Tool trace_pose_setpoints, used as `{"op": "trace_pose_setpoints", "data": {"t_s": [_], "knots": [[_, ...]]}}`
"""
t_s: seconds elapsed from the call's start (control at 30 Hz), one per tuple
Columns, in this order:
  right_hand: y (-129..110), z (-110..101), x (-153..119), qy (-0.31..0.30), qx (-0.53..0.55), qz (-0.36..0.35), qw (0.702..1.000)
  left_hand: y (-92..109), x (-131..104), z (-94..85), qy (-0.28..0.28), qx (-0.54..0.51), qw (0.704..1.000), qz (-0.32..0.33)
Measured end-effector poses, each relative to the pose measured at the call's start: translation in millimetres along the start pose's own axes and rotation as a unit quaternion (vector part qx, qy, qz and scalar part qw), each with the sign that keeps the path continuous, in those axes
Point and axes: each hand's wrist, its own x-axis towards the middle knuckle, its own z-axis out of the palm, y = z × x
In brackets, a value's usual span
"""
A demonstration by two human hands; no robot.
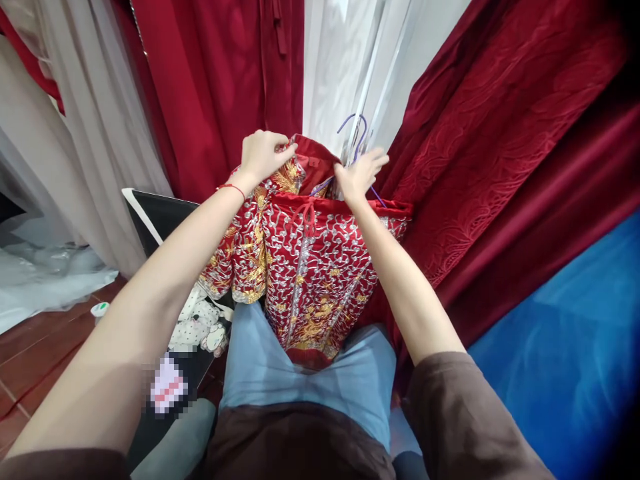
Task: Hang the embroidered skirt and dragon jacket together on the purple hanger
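Observation:
A red skirt-like garment (320, 267) with silver and gold embroidery hangs in front of my lap, a tied cord at its waistband. Behind it and to the left is a red jacket (250, 247) with gold embroidery. My left hand (265, 157) pinches the edge of the jacket's collar, a red cord round the wrist. My right hand (361, 175) has its fingers spread, the thumb at the other end of the collar, beside a purple hanger (361, 127). The hanger's lower part is partly hidden by the garments and my right hand.
Red curtain-like fabrics (215, 87) hang ahead, with a patterned red one (465, 153) at the right. White fabric (333, 67) hangs between them. At the left are pale drapes (105, 120), a black panel (160, 217) and a spotted white cloth item (193, 327). Blue material (565, 333) lies at the right.

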Motion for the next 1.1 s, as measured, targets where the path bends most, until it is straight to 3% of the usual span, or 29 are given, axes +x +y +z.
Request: {"op": "trace_pose_setpoints", "data": {"t_s": [0.07,0.1,0.23,0.4,0.63,0.8,0.97,1.1], "knots": [[6.7,-2.2,3.6,-0.013,0.006,0.103,0.995,-4.2,0.7,8.8,-0.007,-0.002,1.0,0.004],[9.2,-3.5,6.8,-0.028,0.015,0.121,0.992,-6.2,1.8,13.2,-0.007,-0.001,1.0,0.001],[13.6,-8.5,23.6,-0.114,0.051,0.069,0.99,-8.2,10.7,31.1,-0.016,-0.014,1.0,-0.02],[10.4,-17.5,37.4,-0.212,0.125,0.059,0.968,9.7,16.0,42.8,-0.035,-0.025,0.999,-0.014],[-1.6,-42.6,31.0,-0.264,0.146,0.103,0.948,36.1,12.3,28.2,-0.114,0.013,0.991,0.072],[7.1,-48.5,21.8,-0.272,0.21,0.083,0.936,45.3,17.5,32.5,-0.151,0.016,0.986,0.075],[28.0,-60.3,19.0,-0.295,0.285,0.14,0.901,25.0,20.2,22.3,-0.189,-0.025,0.98,0.064],[40.3,-68.4,26.3,-0.384,0.284,0.192,0.857,-1.0,28.7,7.2,-0.229,-0.064,0.97,0.056]]}}
